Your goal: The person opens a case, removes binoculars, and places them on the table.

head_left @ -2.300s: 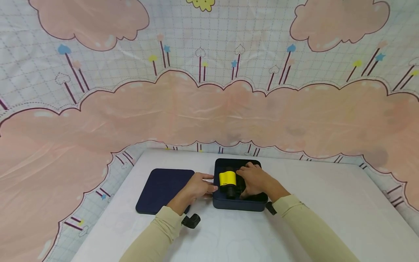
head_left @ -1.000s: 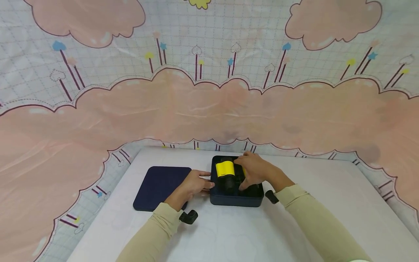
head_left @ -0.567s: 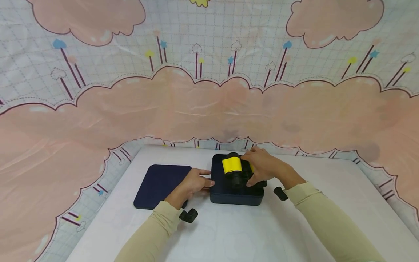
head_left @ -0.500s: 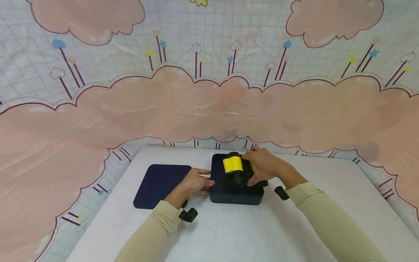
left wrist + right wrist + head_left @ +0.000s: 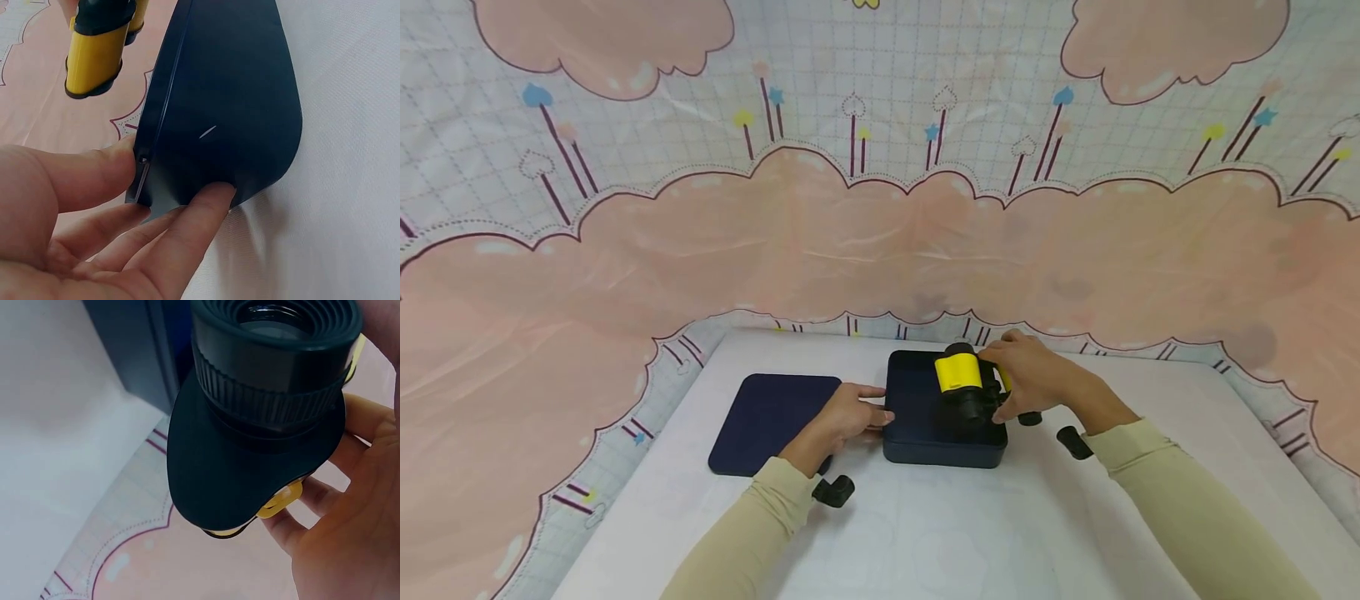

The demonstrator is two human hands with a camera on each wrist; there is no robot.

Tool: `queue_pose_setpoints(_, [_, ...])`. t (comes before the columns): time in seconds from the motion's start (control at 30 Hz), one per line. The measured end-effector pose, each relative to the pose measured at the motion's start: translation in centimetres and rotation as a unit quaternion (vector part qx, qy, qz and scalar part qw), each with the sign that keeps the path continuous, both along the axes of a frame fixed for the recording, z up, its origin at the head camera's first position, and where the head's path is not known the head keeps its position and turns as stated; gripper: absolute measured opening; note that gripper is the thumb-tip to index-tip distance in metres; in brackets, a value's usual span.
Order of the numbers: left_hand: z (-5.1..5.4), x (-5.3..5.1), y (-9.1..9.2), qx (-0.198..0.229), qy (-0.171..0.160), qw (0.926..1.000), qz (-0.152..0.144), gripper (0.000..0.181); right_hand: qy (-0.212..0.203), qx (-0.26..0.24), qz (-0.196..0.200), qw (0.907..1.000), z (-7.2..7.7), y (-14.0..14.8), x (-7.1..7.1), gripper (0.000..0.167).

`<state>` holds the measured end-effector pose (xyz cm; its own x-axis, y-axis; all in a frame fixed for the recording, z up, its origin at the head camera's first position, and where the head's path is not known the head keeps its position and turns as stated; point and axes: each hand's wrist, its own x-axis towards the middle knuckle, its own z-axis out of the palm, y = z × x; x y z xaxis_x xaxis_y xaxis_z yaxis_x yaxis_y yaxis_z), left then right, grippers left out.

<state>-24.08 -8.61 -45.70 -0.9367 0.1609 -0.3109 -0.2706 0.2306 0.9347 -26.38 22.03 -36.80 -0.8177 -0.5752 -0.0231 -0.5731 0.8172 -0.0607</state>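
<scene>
A pair of yellow and black binoculars (image 5: 959, 373) is held up over the right part of an open dark blue box (image 5: 917, 450). My right hand (image 5: 1033, 375) grips the binoculars around one barrel; in the right wrist view, the ribbed black eyepiece (image 5: 275, 387) is close to the camera and fingers curl behind the body. My left hand (image 5: 847, 417) touches the left side of the box with fairly straight fingers. In the left wrist view, its fingertips (image 5: 215, 194) rest against the dark wall and rim, and the binoculars (image 5: 94, 59) show beyond the box.
A flat dark blue lid (image 5: 767, 425) lies left of the box, partly under my left forearm. Both stand on a white table (image 5: 925, 533). A patterned cloth backdrop (image 5: 880, 242) rises behind the table. Black wrist cameras (image 5: 833, 492) hang from both sleeves.
My right hand has lifted the binoculars out of the box, raising them and shifting them to the right. The left hand stays at the box's left side; box and lid have not moved.
</scene>
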Motion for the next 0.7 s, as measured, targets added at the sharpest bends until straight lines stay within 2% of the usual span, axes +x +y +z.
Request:
queue_pose_setpoints(0.43, [0.1, 0.2, 0.1, -0.01, 0.008, 0.9999, -0.002, 0.06, 0.022, -0.014, -0.003, 0.9997, 0.2, 2.6, 0.7, 0.091])
queue_pose_setpoints(0.7, [0.1, 0.1, 0.1, -0.005, 0.004, 1.0, 0.003, 0.06, 0.017, -0.017, -0.019, 0.9995, 0.5, 3.9, 1.1, 0.09])
